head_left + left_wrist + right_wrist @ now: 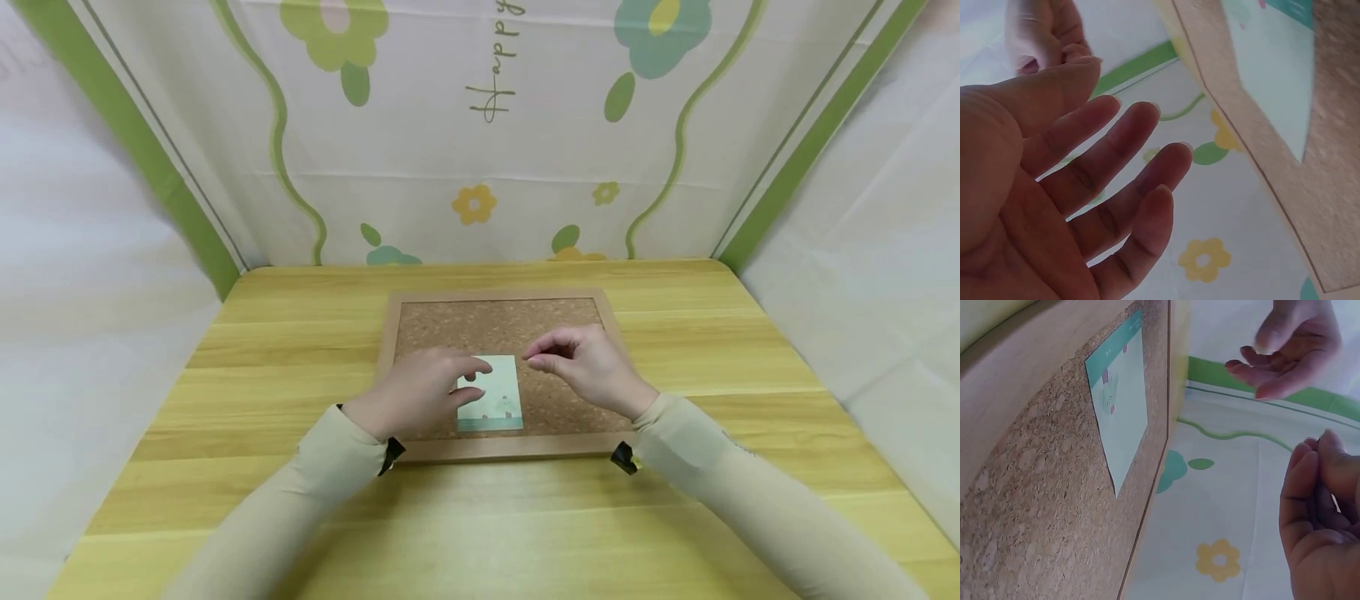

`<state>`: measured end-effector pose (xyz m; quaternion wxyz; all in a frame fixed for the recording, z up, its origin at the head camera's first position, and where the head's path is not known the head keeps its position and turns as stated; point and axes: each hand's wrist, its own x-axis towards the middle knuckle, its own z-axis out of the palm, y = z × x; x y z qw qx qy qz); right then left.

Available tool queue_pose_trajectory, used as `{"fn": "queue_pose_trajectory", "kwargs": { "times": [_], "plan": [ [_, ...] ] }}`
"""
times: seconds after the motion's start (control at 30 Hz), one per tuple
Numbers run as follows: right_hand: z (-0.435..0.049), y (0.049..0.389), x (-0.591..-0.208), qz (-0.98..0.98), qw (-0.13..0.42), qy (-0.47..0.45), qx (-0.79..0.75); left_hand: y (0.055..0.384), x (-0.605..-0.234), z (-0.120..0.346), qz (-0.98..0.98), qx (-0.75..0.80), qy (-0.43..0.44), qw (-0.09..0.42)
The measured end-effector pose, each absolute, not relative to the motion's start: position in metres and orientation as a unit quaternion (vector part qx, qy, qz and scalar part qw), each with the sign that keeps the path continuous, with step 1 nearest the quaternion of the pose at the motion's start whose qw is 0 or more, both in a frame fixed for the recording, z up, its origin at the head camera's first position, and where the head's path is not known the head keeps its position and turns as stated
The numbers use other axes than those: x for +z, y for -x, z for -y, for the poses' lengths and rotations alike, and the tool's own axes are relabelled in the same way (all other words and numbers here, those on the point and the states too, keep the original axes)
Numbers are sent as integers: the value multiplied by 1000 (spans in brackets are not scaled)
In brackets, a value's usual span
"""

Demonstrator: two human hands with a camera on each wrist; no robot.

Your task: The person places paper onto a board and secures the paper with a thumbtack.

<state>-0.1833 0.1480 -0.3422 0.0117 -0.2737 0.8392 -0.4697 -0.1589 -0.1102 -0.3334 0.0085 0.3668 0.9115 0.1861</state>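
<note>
A pale green note sheet (491, 387) with a darker green band and small printed drawings lies on the framed cork board (442, 325). My left hand (431, 387) hovers over the note's left side, fingers spread and loosely bent, with nothing in them; the left wrist view shows its bare palm (1054, 181). To the right of the note, my right hand (588, 367) is above the cork. Its thumb and index fingertips meet in a pinch in the right wrist view, where a tiny dark thing (1318, 442) shows between them, too hidden to identify.
The cork board's wooden frame (510, 448) rests on a yellow wood-grain table (495, 533). Behind the table hangs a white cloth (555, 150) with printed flowers and green borders. Similar cloth walls flank both sides.
</note>
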Motion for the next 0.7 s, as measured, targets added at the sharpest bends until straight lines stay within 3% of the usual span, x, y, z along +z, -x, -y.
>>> {"fn": "queue_pose_trajectory", "kwargs": {
  "times": [0.7],
  "plan": [
    [-134,214,-354,-850,172,221,-447,192,-370,126,-931,20,-357,69]
  ]
}}
